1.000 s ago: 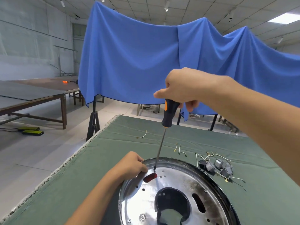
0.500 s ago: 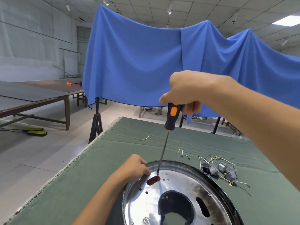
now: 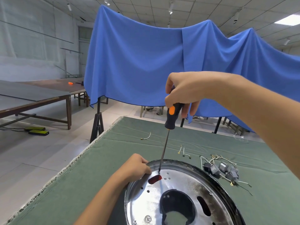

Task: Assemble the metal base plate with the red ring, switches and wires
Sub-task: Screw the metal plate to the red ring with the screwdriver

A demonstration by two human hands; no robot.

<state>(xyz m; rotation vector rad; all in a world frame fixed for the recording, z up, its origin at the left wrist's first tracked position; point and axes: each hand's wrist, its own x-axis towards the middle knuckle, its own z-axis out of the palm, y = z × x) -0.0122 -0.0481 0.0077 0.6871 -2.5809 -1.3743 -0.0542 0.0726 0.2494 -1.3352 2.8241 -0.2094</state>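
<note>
On the green cloth-covered table, near edge:
Left hand: fingers curled over the far-left rim of the round shiny metal base plate, gripping it.
Plate: black outer rim, small holes, large dark centre opening; a red patch shows through one slot.
Right hand: gripping the black-and-orange screwdriver upright, tip touching the plate beside the red slot.
Right of the plate: grey switches with pale wires.

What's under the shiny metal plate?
The green cloth lies under the plate; it shows through the big middle hole. Something red shows through a slot near the screwdriver tip. The plate covers the rest of it.
</note>
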